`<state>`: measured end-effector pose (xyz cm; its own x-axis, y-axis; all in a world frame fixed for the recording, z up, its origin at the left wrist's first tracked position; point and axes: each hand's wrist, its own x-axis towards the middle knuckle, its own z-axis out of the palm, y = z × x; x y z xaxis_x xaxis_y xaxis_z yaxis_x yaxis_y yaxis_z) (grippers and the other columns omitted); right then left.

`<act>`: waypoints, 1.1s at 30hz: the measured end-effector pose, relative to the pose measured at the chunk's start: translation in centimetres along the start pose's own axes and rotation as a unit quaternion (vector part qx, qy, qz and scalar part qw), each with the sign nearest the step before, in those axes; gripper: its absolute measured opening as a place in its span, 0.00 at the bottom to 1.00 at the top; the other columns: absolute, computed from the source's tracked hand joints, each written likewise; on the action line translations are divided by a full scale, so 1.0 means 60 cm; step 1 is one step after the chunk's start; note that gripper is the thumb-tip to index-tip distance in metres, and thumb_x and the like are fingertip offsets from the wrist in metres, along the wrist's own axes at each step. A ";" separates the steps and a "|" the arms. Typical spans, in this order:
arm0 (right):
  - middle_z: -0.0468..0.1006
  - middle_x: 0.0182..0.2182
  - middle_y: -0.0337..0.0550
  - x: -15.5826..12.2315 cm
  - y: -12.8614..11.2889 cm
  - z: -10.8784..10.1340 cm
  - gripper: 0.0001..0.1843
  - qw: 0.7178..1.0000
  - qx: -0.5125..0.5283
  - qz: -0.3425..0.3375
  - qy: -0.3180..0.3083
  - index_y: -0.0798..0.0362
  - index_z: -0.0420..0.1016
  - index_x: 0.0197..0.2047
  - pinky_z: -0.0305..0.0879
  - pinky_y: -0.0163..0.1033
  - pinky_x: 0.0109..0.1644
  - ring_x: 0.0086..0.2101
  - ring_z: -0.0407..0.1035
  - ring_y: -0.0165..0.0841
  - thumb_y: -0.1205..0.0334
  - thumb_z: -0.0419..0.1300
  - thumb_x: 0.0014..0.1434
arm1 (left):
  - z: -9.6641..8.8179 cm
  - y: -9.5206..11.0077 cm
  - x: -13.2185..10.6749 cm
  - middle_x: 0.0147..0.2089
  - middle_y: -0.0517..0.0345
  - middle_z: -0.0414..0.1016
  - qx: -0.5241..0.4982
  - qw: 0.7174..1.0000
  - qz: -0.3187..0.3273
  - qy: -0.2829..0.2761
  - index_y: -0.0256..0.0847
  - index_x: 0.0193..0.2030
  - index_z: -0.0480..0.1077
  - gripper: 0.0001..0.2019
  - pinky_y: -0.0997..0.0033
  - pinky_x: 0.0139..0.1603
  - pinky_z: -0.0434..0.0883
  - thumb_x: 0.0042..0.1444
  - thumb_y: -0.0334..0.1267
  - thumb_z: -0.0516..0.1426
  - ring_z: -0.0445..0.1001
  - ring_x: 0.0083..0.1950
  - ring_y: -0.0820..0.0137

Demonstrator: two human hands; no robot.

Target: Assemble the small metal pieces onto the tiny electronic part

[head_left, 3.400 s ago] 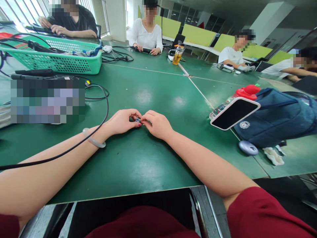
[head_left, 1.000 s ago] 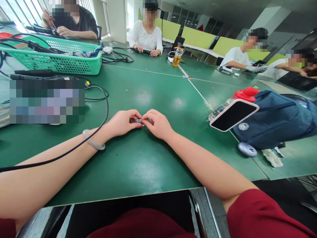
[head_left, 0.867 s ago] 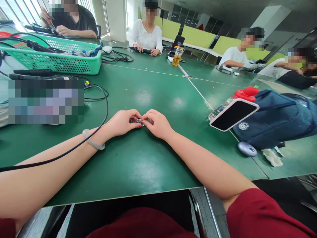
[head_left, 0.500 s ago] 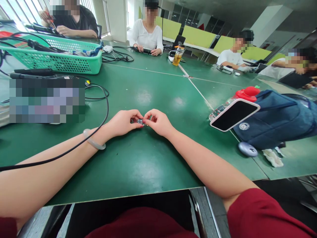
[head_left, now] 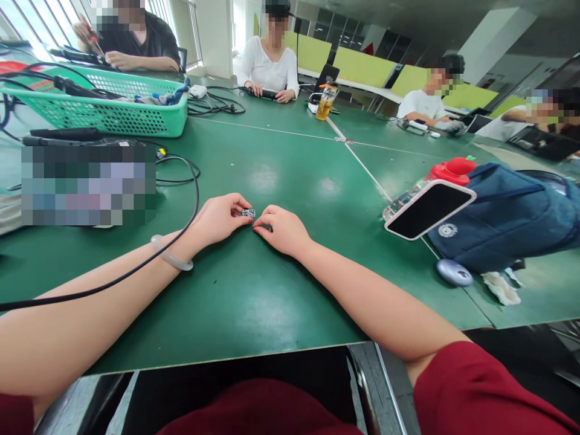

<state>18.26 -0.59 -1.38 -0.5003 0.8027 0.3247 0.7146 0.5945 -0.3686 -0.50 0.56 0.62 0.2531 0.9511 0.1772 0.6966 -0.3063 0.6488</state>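
Note:
Between the thumb and fingers of my left hand (head_left: pixel 221 219) is a small circuit board (head_left: pixel 248 213), black and silver with tiny parts on its face. Just to the right, my right hand (head_left: pixel 286 231) is closed in a pinch, its fingertips low over the green tabletop (head_left: pixel 263 302) and apart from the board. Whatever those fingers may hold is too small or too hidden to make out. A pale bangle (head_left: pixel 170 254) circles my left wrist, and a black cable (head_left: pixel 136 275) passes over that forearm.
At the left stand a green plastic basket (head_left: pixel 136 124) with cables and a blurred-out object (head_left: pixel 90 187). To the right are a propped phone (head_left: pixel 430 209), a red-capped bottle (head_left: pixel 448 172), a blue backpack (head_left: pixel 489 223), a mouse (head_left: pixel 454 273) and crumpled tissue (head_left: pixel 501 289). Several people sit around.
My hands have parted a little. The left has lifted slightly away with the circuit board, showing more of its face; the right has come off the board and dropped lower.

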 end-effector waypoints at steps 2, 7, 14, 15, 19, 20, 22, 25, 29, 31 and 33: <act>0.75 0.37 0.40 0.000 -0.001 -0.001 0.08 1.000 0.003 -0.005 0.004 0.50 0.79 0.35 0.61 0.35 0.39 0.35 0.68 0.30 0.62 0.58 0.60 | 0.001 0.000 0.000 0.35 0.56 0.78 0.001 1.000 0.003 -0.001 0.42 0.39 0.73 0.12 0.67 0.41 0.71 0.48 0.42 0.62 0.76 0.37 0.66; 0.76 0.33 0.39 0.000 0.004 -0.012 0.06 0.996 0.063 0.015 0.053 0.52 0.75 0.35 0.61 0.35 0.38 0.32 0.67 0.29 0.66 0.56 0.59 | -0.001 0.005 -0.002 0.35 0.56 0.78 0.004 1.000 -0.007 -0.004 0.42 0.40 0.73 0.13 0.69 0.40 0.71 0.48 0.43 0.61 0.75 0.36 0.67; 0.78 0.33 0.39 0.000 0.012 -0.016 0.08 0.985 0.136 0.044 0.092 0.51 0.77 0.39 0.64 0.35 0.39 0.30 0.68 0.28 0.65 0.57 0.59 | 0.001 0.008 -0.003 0.34 0.58 0.78 -0.040 0.999 -0.009 -0.028 0.42 0.39 0.73 0.13 0.69 0.38 0.70 0.48 0.44 0.62 0.76 0.36 0.67; 0.78 0.34 0.40 0.000 0.012 -0.015 0.09 0.986 0.133 0.037 0.098 0.51 0.78 0.40 0.64 0.36 0.40 0.31 0.69 0.29 0.65 0.57 0.59 | 0.001 0.008 -0.003 0.34 0.58 0.78 -0.045 0.998 -0.008 -0.030 0.42 0.39 0.73 0.13 0.69 0.38 0.70 0.48 0.45 0.62 0.76 0.36 0.67; 0.79 0.34 0.40 0.000 0.011 -0.016 0.11 0.984 0.134 0.028 0.112 0.50 0.79 0.40 0.65 0.37 0.43 0.34 0.70 0.30 0.66 0.55 0.61 | 0.003 0.006 -0.002 0.33 0.58 0.78 -0.076 0.996 -0.006 -0.038 0.42 0.38 0.72 0.14 0.68 0.38 0.70 0.47 0.45 0.63 0.77 0.36 0.67; 0.79 0.35 0.40 0.000 0.011 -0.017 0.10 0.983 0.138 0.027 0.120 0.49 0.79 0.39 0.65 0.37 0.44 0.35 0.70 0.30 0.66 0.56 0.61 | 0.003 0.007 -0.002 0.33 0.58 0.78 -0.088 0.995 -0.005 -0.041 0.41 0.38 0.72 0.14 0.68 0.38 0.71 0.47 0.45 0.63 0.77 0.36 0.67; 0.79 0.36 0.40 -0.001 0.011 -0.019 0.09 0.978 0.147 0.012 0.150 0.49 0.80 0.38 0.66 0.38 0.46 0.37 0.70 0.31 0.66 0.58 0.60 | 0.004 0.007 -0.003 0.32 0.57 0.79 -0.117 0.992 -0.002 -0.052 0.40 0.38 0.72 0.14 0.68 0.38 0.71 0.47 0.44 0.64 0.77 0.36 0.67; 0.75 0.41 0.41 -0.001 0.013 -0.022 0.06 0.966 0.166 -0.016 0.197 0.48 0.81 0.35 0.66 0.40 0.50 0.42 0.68 0.32 0.66 0.62 0.57 | 0.004 0.010 -0.004 0.32 0.57 0.79 -0.151 0.986 0.003 -0.066 0.39 0.38 0.71 0.14 0.68 0.38 0.71 0.47 0.43 0.64 0.77 0.36 0.67; 0.70 0.46 0.41 -0.001 0.015 -0.022 0.06 0.964 0.197 -0.019 0.179 0.46 0.81 0.33 0.66 0.41 0.51 0.38 0.65 0.29 0.67 0.64 0.54 | 0.005 0.016 -0.005 0.32 0.57 0.79 -0.189 0.979 0.009 -0.080 0.39 0.37 0.71 0.13 0.68 0.39 0.71 0.46 0.41 0.64 0.77 0.36 0.68; 0.69 0.47 0.40 -0.002 0.015 -0.021 0.05 0.964 0.210 -0.013 0.162 0.46 0.82 0.32 0.67 0.41 0.52 0.36 0.64 0.28 0.66 0.65 0.54 | 0.005 0.017 -0.006 0.32 0.56 0.79 -0.211 0.974 0.007 -0.085 0.38 0.36 0.70 0.13 0.68 0.39 0.71 0.46 0.40 0.64 0.77 0.36 0.68; 0.68 0.48 0.40 -0.002 0.016 -0.020 0.05 0.963 0.220 -0.006 0.153 0.45 0.82 0.32 0.67 0.42 0.52 0.36 0.64 0.28 0.66 0.65 0.54 | 0.005 0.018 -0.005 0.31 0.56 0.79 -0.231 0.969 0.000 -0.088 0.38 0.36 0.70 0.13 0.68 0.39 0.71 0.45 0.39 0.65 0.77 0.36 0.68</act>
<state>19.59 -0.17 -0.69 -0.2923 0.7837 0.5481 0.3994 0.6208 -0.6746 0.39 -0.09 1.02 0.3925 0.9168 0.0738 0.3324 -0.2162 0.9180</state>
